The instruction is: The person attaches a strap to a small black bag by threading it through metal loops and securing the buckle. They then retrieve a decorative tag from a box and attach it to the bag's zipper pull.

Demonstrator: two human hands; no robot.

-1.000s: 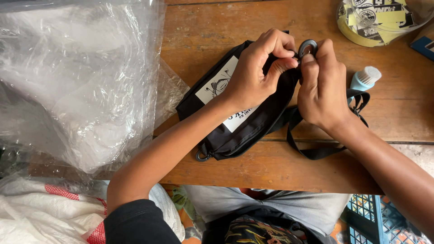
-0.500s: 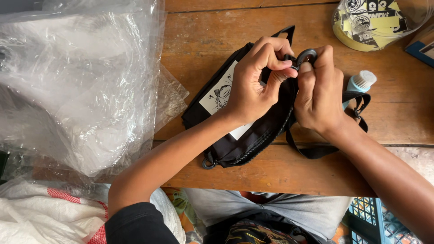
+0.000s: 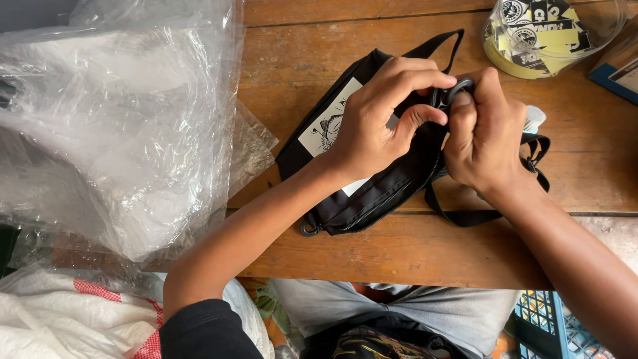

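A black waist bag (image 3: pixel 372 193) with a white printed patch lies on the wooden table (image 3: pixel 412 249). My left hand (image 3: pixel 382 116) rests over the bag's upper part, its fingers pinching a black plastic buckle (image 3: pixel 452 92). My right hand (image 3: pixel 485 133) grips the same buckle from the right. The bag's black strap (image 3: pixel 465 216) loops under my right wrist, and another strap end (image 3: pixel 438 43) points toward the table's far side. A zipper runs along the bag's lower edge.
A big heap of clear plastic bags (image 3: pixel 113 126) covers the table's left side. A clear tub of printed stickers (image 3: pixel 545 33) stands at the top right, beside a blue box corner (image 3: pixel 618 70). A white sack (image 3: pixel 60 319) and a blue crate (image 3: pixel 551 326) sit below the table edge.
Both hands and the buckle have shifted slightly down and toward the bag. The white-capped tube beside the right hand is now mostly hidden.
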